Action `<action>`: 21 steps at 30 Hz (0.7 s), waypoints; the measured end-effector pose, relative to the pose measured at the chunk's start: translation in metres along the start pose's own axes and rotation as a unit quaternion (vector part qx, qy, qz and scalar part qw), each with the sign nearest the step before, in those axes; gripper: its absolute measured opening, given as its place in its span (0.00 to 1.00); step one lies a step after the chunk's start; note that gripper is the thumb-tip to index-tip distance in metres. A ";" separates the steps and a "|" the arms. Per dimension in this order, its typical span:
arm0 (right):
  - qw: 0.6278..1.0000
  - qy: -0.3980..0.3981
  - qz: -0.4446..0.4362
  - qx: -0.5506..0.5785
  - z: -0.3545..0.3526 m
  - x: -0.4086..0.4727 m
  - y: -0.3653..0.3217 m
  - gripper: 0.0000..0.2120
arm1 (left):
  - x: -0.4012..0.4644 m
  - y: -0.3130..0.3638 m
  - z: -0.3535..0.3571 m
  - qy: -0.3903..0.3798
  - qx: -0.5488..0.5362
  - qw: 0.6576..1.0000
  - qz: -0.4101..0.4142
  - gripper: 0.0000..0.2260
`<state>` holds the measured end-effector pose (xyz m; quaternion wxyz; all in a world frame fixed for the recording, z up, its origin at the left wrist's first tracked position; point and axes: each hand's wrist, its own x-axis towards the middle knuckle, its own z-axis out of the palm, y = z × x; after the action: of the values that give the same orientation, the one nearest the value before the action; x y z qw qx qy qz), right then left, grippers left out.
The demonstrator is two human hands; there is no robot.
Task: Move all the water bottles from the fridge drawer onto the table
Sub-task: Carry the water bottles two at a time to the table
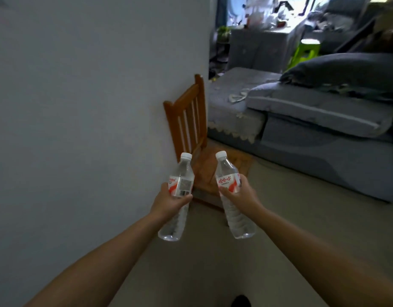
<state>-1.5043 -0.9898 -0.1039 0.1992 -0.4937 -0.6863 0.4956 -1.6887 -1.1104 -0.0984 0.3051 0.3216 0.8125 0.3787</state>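
Observation:
I hold two clear water bottles with white caps and red-and-white labels, one in each hand, out in front of me at mid-frame. My left hand [169, 201] grips the left bottle [180, 173] around its label, and the bottle tilts slightly right. My right hand [244, 196] grips the right bottle [226, 171] around its label, and that bottle leans left at the top. Both bottles hang in the air above the floor. Neither the fridge drawer nor the table is in view.
A grey wall [80, 107] fills the left side. A wooden chair [191, 120] stands against it just beyond the bottles. A grey sofa [312, 129] with cushions lies to the right. A green stool [306, 52] and cluttered furniture stand farther back. Beige floor [301, 218] spreads below.

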 end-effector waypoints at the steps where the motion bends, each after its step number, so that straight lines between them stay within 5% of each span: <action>1: 1.000 0.010 0.004 0.006 -0.020 0.008 0.006 0.31 | 0.010 0.015 0.017 -0.015 0.001 1.000 0.017 0.24; 10: 0.986 0.141 0.057 0.069 -0.193 0.059 0.074 0.28 | 0.090 0.138 0.179 -0.166 0.008 0.982 0.094 0.23; 21: 0.936 0.308 0.131 0.111 -0.307 0.097 0.144 0.24 | 0.165 0.245 0.348 -0.321 0.091 0.931 0.150 0.25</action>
<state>-1.2430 -0.7536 -0.1198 0.3876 -0.6825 -0.4612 0.4137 -1.4598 -0.7163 -0.1246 0.4587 0.5707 0.6443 0.2208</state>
